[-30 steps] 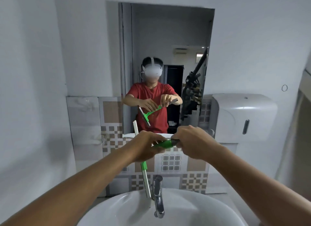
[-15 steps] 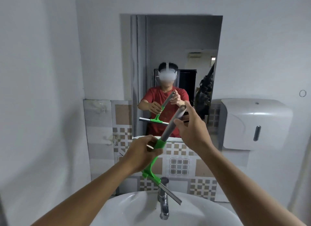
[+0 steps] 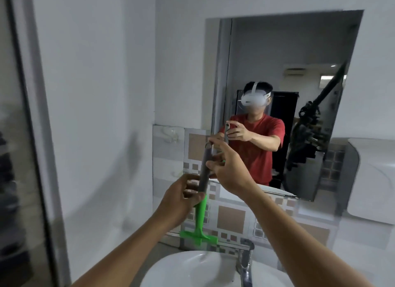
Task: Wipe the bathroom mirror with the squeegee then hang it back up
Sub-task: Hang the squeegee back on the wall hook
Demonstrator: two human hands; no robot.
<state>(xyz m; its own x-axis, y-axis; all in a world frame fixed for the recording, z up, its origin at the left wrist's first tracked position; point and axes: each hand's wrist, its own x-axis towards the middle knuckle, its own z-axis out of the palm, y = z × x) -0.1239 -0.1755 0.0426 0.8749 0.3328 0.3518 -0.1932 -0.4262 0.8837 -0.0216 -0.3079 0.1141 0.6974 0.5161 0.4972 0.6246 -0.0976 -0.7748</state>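
Observation:
The squeegee (image 3: 201,209) stands nearly upright in front of me, grey handle up, green neck and blade head down above the sink. My left hand (image 3: 181,198) grips it where the grey handle meets the green neck. My right hand (image 3: 226,171) holds the upper part of the grey handle. The mirror (image 3: 284,58) hangs on the wall to the right, behind both hands, and reflects a person in a red shirt holding the handle. Two clear wall hooks (image 3: 170,134) sit on the tiles just left of the handle's top.
A white sink (image 3: 181,269) with a chrome tap (image 3: 244,261) lies below. A white dispenser (image 3: 372,179) is mounted on the right wall. Patterned tiles run under the mirror. A dark frame edge (image 3: 27,115) stands at the far left.
The squeegee has swung from slanted to nearly upright with its blade down. My view has turned left, so the mirror now sits to the right. Both hands have stayed on the squeegee.

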